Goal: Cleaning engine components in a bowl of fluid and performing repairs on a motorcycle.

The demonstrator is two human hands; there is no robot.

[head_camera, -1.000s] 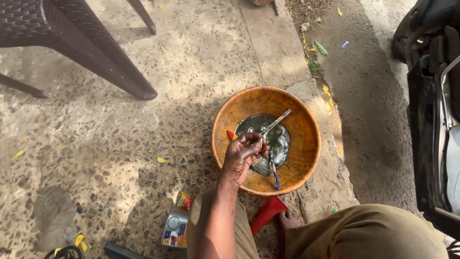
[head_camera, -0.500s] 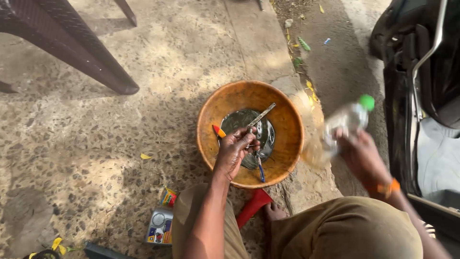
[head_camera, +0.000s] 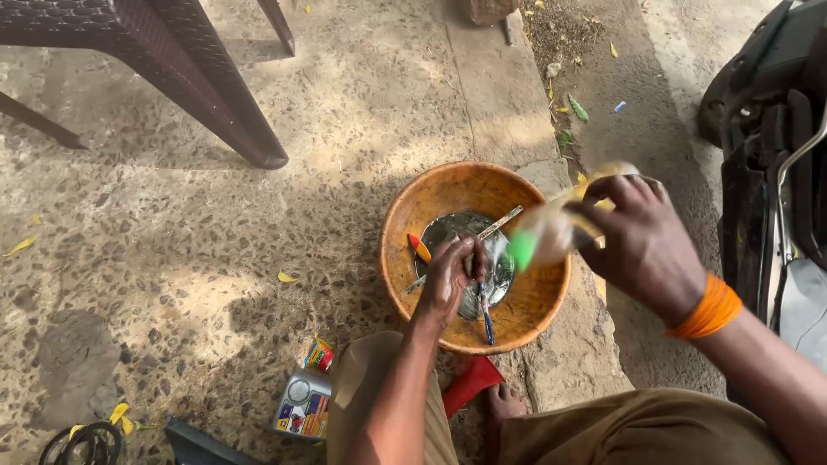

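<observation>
Left hand (head_camera: 450,280) pinches a metal tool (head_camera: 491,231) inside my orange bowl (head_camera: 405,215); right hand (head_camera: 642,245) grips a green-capped bottle (head_camera: 551,228) tilted over it.

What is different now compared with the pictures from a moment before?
The right hand, out of sight a second ago, has come in from the right holding a clear bottle with a green cap and has swung it over the orange basin, cap tilted down toward the middle. The left hand stays inside the basin among the tools, over the grey water. Basin, chair leg and the small tin keep their places.
</observation>
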